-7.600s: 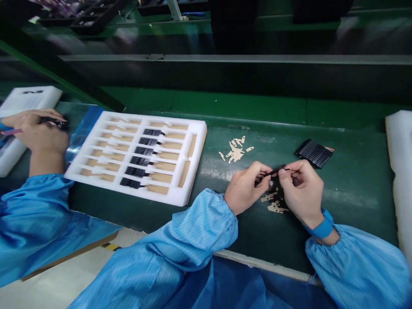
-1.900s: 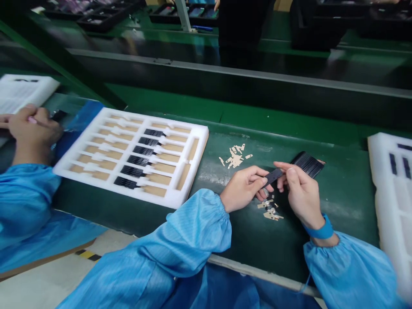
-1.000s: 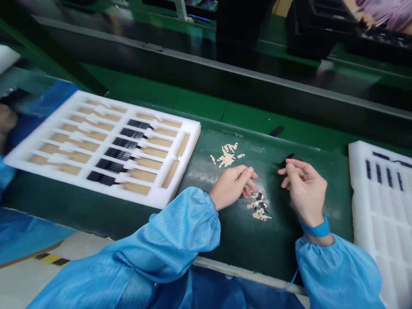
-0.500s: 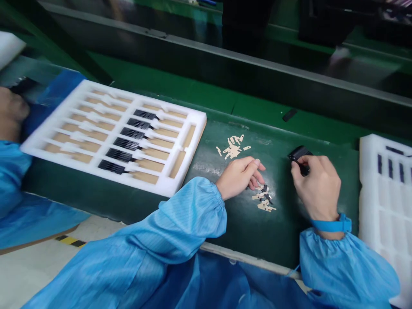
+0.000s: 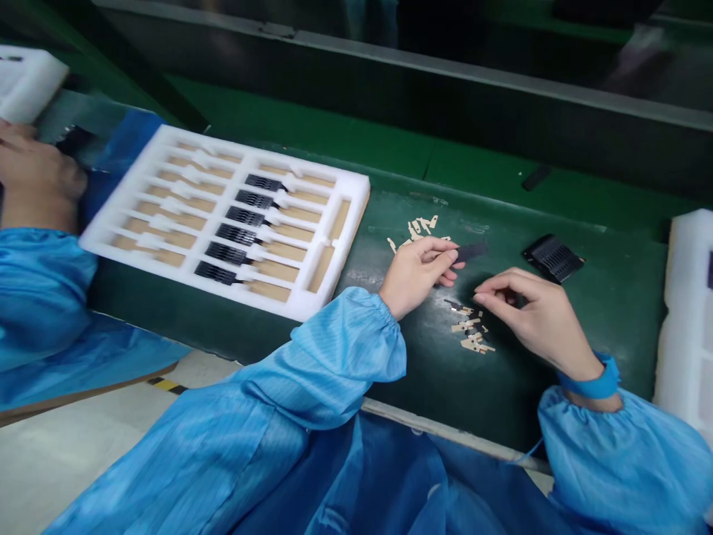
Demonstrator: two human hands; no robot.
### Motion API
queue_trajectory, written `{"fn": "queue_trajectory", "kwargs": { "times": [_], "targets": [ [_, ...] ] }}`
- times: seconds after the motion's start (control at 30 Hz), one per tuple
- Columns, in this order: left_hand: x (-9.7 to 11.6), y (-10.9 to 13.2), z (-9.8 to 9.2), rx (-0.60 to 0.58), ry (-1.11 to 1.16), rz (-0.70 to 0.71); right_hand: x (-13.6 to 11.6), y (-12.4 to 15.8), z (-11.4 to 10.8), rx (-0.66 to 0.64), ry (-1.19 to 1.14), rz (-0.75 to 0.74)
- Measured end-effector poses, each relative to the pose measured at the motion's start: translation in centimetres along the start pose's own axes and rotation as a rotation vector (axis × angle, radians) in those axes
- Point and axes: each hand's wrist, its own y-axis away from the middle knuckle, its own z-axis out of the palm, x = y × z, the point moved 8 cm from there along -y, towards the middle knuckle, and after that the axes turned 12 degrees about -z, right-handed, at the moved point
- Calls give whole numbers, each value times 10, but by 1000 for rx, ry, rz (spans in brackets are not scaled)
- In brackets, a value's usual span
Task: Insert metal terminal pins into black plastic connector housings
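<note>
My left hand (image 5: 417,271) grips a thin dark flat strip (image 5: 471,251) between thumb and fingers, and the strip sticks out to the right. My right hand (image 5: 526,310) is closed in a pinch just right of a small pile of cream and black pieces (image 5: 471,325). Whatever sits between its fingertips is too small or hidden to name. Beyond the right hand, a black slotted part (image 5: 554,258) lies on the green work surface. Cream-coloured flat tabs (image 5: 422,225) are scattered behind my left hand, which partly covers them.
To the left, a white foam tray (image 5: 304,306) holds several black slotted parts in its middle row. Another foam tray (image 5: 685,297) stands at the right edge. A co-worker's hand (image 5: 38,174) is at far left. A dark block (image 5: 536,177) lies on the back ledge.
My right hand has let go of the black slotted part, now lying on the surface, and moved left to the small pile. A dark strip now shows in my left hand. The view has shifted.
</note>
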Motion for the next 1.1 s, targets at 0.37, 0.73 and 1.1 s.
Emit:
{"fn": "queue_trajectory", "kwargs": {
  "times": [0.37, 0.73, 1.1],
  "targets": [
    [-3, 2, 6, -13, 52, -40, -15, 9, 43, -171, 221, -71],
    [-1, 4, 5, -29, -48, 5, 4, 4, 22, -94, -23, 112],
    [-4, 3, 8, -26, -128, -1, 5, 11, 36, -272, 41, 83]
  ]
}}
